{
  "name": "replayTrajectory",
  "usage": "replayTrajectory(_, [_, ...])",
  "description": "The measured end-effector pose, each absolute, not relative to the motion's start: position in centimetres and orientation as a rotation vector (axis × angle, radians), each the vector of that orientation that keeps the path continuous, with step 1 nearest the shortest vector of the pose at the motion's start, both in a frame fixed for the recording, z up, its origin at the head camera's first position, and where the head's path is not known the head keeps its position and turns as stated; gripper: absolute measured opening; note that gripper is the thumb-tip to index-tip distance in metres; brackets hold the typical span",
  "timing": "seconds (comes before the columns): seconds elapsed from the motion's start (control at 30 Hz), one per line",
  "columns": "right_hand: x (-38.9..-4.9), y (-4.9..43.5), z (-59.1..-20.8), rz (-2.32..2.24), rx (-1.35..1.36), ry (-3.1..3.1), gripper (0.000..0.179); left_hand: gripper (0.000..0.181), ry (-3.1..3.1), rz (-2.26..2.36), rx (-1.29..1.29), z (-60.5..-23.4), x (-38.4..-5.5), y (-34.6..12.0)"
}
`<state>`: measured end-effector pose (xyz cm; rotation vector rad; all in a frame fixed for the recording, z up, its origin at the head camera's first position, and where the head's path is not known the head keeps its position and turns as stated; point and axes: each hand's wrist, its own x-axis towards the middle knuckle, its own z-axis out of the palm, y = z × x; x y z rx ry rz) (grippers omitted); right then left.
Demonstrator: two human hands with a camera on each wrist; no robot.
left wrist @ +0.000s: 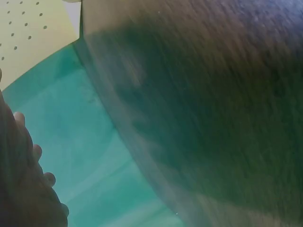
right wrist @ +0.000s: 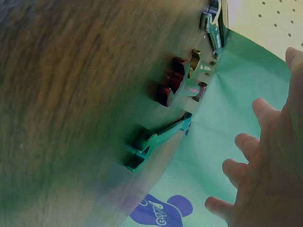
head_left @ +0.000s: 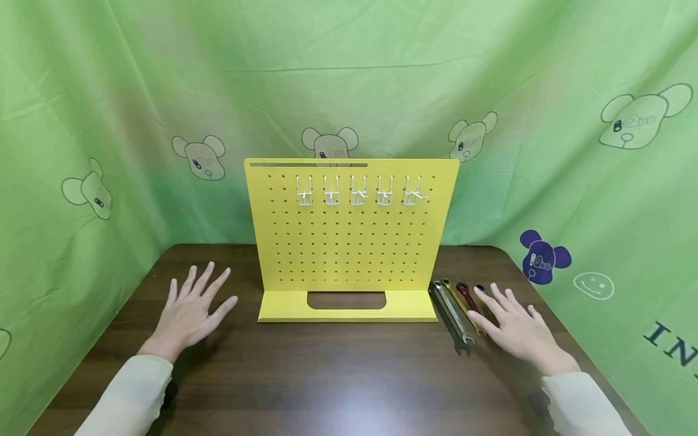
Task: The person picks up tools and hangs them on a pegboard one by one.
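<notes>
My right grip (head_left: 518,332) is hovering above the desk (head_left: 327,387), fingers spread wide and holding nothing; the green wrench (right wrist: 164,135) is lying beneath it, the red wrench (right wrist: 176,79) just to that one's left. My left grip (head_left: 188,316), also wide, is hovering left of the yellow pegboard (head_left: 349,227), well apart from both wrenches.

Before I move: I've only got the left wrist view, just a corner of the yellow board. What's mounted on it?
Observer: Five white wire hooks, in one row near the top of the yellow board.
Operator: Copy. Any tools out?
Observer: Five wrenches, lying on the table to the board's right in the head view.
Operator: Anyone holding one?
Observer: No. The right wrist view shows the right hand apart from them, fingers spread.
</notes>
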<state>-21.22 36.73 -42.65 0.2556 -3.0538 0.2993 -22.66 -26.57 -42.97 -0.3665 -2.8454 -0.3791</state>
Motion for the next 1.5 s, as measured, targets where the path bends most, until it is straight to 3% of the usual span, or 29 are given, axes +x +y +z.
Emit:
replayTrajectory(0.4, [-20.9, 36.5, -42.9, 0.404, 0.257, -3.076, 0.07, 0.07, -2.87, -0.906, -0.311, -41.8, -24.5, -26.0])
replayTrajectory(0.97, [-21.2, 36.6, -43.3, 0.577, 0.324, -3.038, 0.062, 0.069, -2.546, -1.695, -0.303, -36.8, -28.4, -23.0])
replayTrajectory(1.5, [-21.1, 36.0, -43.4, 0.669, 0.424, -2.905, 0.051, 0.067, -2.159, -1.916, -0.215, -30.4, -31.4, -19.4])
